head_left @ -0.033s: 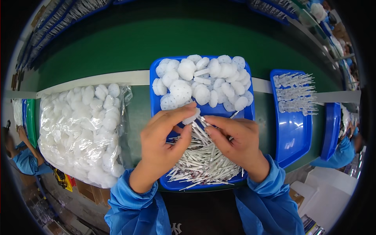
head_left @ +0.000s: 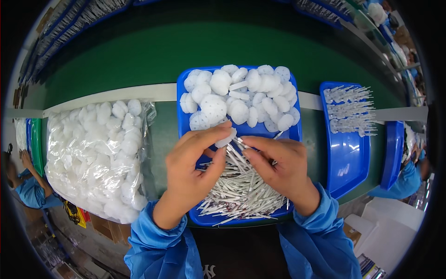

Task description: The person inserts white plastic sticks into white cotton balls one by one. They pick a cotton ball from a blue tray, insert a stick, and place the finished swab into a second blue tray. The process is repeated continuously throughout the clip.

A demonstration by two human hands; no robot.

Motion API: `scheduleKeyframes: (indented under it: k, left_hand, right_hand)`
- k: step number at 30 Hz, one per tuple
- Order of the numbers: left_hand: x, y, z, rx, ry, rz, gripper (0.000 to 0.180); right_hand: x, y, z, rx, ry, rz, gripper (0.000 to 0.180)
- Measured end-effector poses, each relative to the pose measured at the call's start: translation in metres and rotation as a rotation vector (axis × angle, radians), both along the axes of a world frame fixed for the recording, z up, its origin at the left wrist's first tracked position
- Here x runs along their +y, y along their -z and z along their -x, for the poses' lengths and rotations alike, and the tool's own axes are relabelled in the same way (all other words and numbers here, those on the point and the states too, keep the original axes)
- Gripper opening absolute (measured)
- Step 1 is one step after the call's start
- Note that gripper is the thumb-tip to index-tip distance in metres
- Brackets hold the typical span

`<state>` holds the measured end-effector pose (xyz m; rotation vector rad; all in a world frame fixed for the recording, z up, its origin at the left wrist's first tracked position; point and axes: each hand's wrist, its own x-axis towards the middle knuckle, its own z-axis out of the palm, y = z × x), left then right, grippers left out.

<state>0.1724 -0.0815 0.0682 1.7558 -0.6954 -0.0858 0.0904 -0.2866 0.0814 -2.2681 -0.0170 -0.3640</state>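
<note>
Over the middle of a blue tray (head_left: 180,90), my left hand (head_left: 190,160) pinches a small white disc (head_left: 226,139) between thumb and forefinger. Close beside it, my right hand (head_left: 284,162) grips a thin stick (head_left: 239,142) with thumb and fingertips, its end at the disc's edge. Whether the two are joined I cannot tell. White round discs (head_left: 239,111) with tiny dots are heaped in the tray's far half. Below my hands, many thin white sticks (head_left: 248,197), some with dark reddish parts, fill the near half.
A clear plastic bag (head_left: 93,158) of white discs lies at left. To the right, another blue tray (head_left: 346,162) carries rows of stick pieces (head_left: 350,111). Beyond a pale strip runs a green surface (head_left: 186,46). Blue-sleeved people work at far left (head_left: 35,190) and far right (head_left: 399,179).
</note>
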Motion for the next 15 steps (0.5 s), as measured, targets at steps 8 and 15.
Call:
scheduleKeyframes:
  k: [8,15]
  left_hand:
    - [0.001,0.0,0.005,-0.159,-0.002,-0.16,0.04]
    - [-0.002,0.001,0.016,0.08,-0.031,-0.068,0.036]
  right_hand:
    - [-0.001,0.009,-0.001,-0.089,0.041,0.089,0.016]
    - [-0.004,0.005,-0.003,-0.27,-0.005,0.298,0.021]
